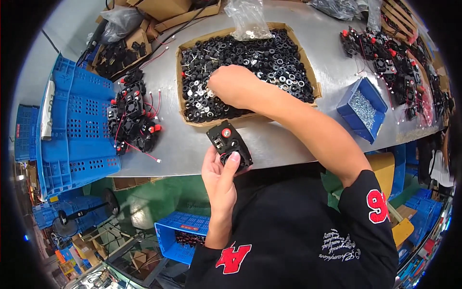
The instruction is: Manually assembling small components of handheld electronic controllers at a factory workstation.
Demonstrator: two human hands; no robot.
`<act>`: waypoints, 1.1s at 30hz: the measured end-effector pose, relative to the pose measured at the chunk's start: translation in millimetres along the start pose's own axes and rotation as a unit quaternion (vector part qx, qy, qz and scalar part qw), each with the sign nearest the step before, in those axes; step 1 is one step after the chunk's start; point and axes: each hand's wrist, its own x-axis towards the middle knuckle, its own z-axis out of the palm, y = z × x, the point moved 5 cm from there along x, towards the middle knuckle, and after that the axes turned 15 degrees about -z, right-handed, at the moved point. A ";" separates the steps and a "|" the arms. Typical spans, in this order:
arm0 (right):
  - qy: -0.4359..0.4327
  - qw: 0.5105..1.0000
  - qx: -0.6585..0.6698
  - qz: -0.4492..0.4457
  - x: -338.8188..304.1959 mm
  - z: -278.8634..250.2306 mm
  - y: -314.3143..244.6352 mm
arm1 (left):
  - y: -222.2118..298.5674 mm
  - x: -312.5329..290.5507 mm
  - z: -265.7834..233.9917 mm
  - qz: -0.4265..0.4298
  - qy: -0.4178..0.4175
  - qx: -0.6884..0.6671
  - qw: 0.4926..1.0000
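Observation:
My left hand (220, 179) grips a flat black plastic module (216, 135) at the table's near edge, with the thumb pressed on its face. A red round piece sits near the module's far end, and a fan-like round part shows beside my thumb. My right hand (233, 85) is down over the left half of a shallow cardboard tray (316, 90), its fingers curled together among small parts. What those fingers hold, if anything, is hidden. Heaped in the tray are small black and white rings and knob-like pieces (284, 58). A clear plastic bag (248, 19) lies over the tray's far edge.
Black assemblies with thin red wires lie in a pile (134, 115) at left and another (385, 65) at right. A blue bin of small metal screws (363, 111) stands right of the tray. A large blue crate (79, 120) borders the left side; a smaller blue crate (180, 224) sits below.

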 end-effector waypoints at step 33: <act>0.232 0.686 0.645 0.244 -172.1 14.2 -37.8 | -15.4 13.5 45.6 0.031 -0.022 0.080 0.996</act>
